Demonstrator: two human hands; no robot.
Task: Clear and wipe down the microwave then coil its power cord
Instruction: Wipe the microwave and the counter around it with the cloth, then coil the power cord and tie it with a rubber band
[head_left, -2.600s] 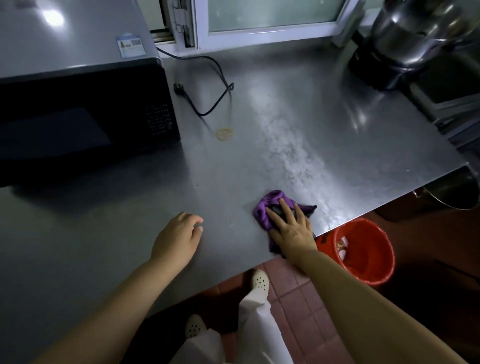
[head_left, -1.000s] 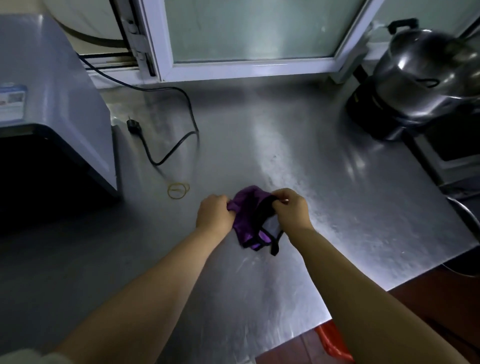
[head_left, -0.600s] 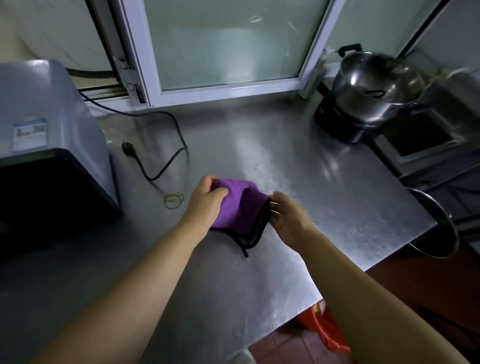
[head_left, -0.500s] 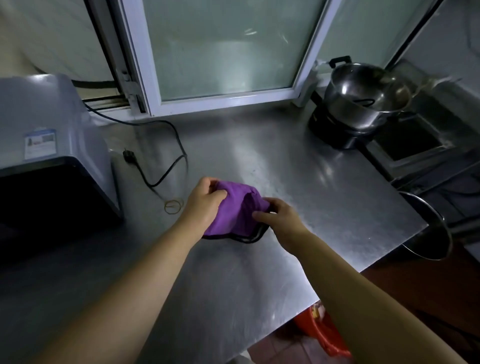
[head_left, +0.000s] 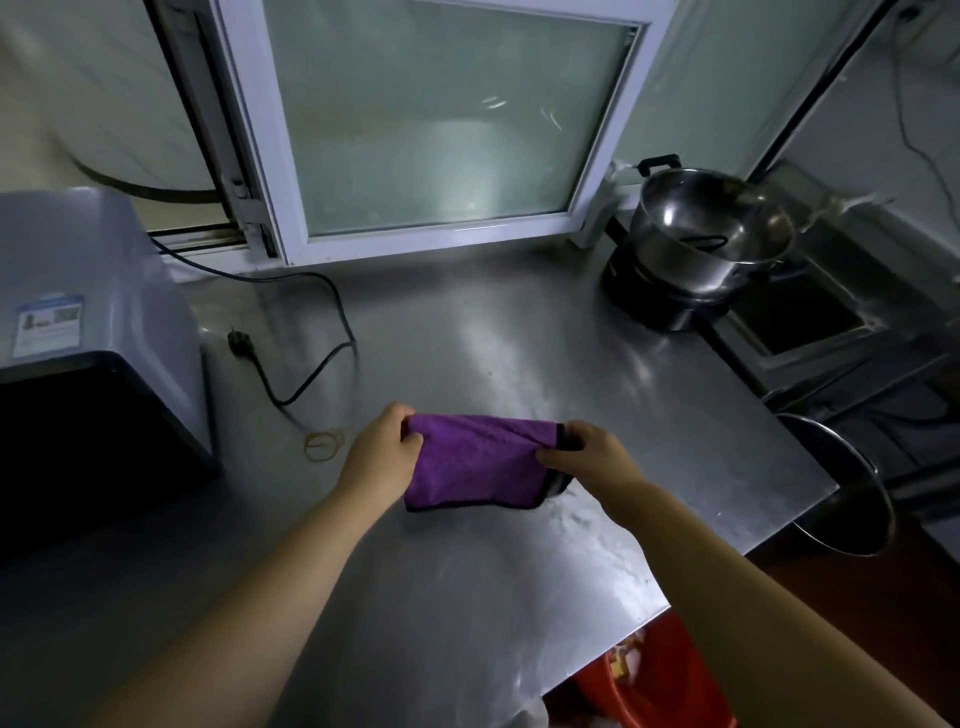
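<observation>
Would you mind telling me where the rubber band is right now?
In the head view, the rubber band lies flat on the steel counter, just left of the left hand, near the power cord.

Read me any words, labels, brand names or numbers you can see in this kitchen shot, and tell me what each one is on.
Sticker on top of the microwave: white with a blue border and small print, too blurred to read.
Purple cloth, power cord, steel pot, counter: no writing visible.
No text in the picture can be read.
</observation>
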